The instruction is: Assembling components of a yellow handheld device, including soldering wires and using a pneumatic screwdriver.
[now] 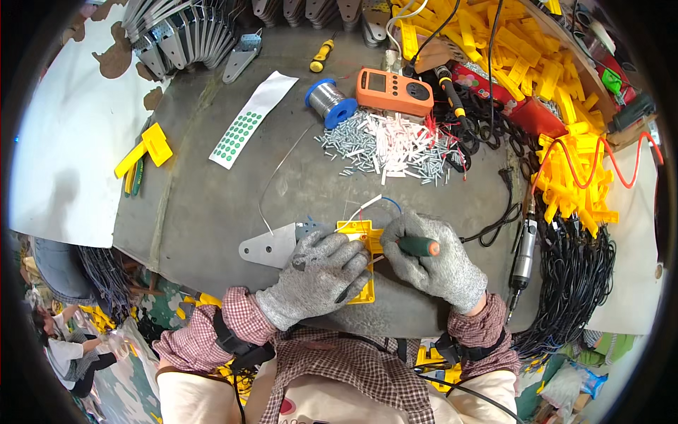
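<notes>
Both my hands wear grey knit gloves. A yellow plastic housing [363,288] lies on the grey work table in front of me, at the near edge. My left hand [318,271] rests over its left side with fingers bent, pressing on it and hiding much of it. My right hand [432,260] is wrapped round a tool with a dark green handle [418,246] ending in an orange tip; the tool's working end is hidden. A white and blue wire [371,203] loops out beyond the housing. Left of my left hand lies a flat metal bracket [268,245] with holes.
Beyond the hands are a blue solder spool [330,104], an orange meter [393,92] and a pile of screws and white sleeves [395,145]. An air screwdriver [524,254] and bundled black cables [568,290] lie right. A sticker sheet [251,120] and yellow parts [146,150] lie left.
</notes>
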`<state>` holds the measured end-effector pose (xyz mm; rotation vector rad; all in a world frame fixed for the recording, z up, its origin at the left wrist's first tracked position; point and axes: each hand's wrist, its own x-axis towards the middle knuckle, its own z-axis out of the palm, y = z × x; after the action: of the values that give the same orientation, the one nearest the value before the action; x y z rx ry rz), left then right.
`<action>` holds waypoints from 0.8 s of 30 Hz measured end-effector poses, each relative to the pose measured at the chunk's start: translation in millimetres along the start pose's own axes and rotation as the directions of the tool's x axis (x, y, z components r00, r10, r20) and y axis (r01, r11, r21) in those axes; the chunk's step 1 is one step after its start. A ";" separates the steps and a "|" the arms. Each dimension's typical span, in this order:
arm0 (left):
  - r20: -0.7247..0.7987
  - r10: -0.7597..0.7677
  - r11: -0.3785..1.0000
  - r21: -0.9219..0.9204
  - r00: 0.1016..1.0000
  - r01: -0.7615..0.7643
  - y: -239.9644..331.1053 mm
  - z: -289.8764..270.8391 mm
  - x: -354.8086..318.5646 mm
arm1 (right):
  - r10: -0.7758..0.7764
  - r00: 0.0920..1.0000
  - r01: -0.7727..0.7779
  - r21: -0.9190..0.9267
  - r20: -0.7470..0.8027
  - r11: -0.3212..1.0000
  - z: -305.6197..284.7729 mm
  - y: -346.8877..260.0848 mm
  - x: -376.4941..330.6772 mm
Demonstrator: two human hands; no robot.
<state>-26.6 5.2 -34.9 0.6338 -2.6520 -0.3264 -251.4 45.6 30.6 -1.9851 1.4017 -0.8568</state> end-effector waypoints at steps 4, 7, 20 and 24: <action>-0.011 -0.003 1.000 -0.001 1.000 0.003 1.9 -1.6 1.6 | -0.010 1.000 0.011 0.027 -0.006 1.000 -1.6 -1.5 -3.7; -0.063 0.013 1.000 0.008 0.998 -0.013 0.2 2.8 -0.4 | 0.058 0.994 -0.052 -0.061 0.096 0.997 -0.6 0.5 -0.8; 0.141 0.021 0.998 0.057 0.990 -0.029 40.5 -79.6 138.9 | -0.145 0.981 0.162 -0.143 0.126 0.976 19.1 34.6 -21.0; -0.322 0.150 0.962 -0.169 0.935 -0.212 17.4 -82.0 135.7 | 0.245 0.921 -0.160 -0.279 0.304 0.947 1.6 20.7 9.4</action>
<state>-109.7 -54.8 87.3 0.3383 -2.3198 -0.4011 -260.2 30.6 15.9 -2.0003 1.5334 -0.2399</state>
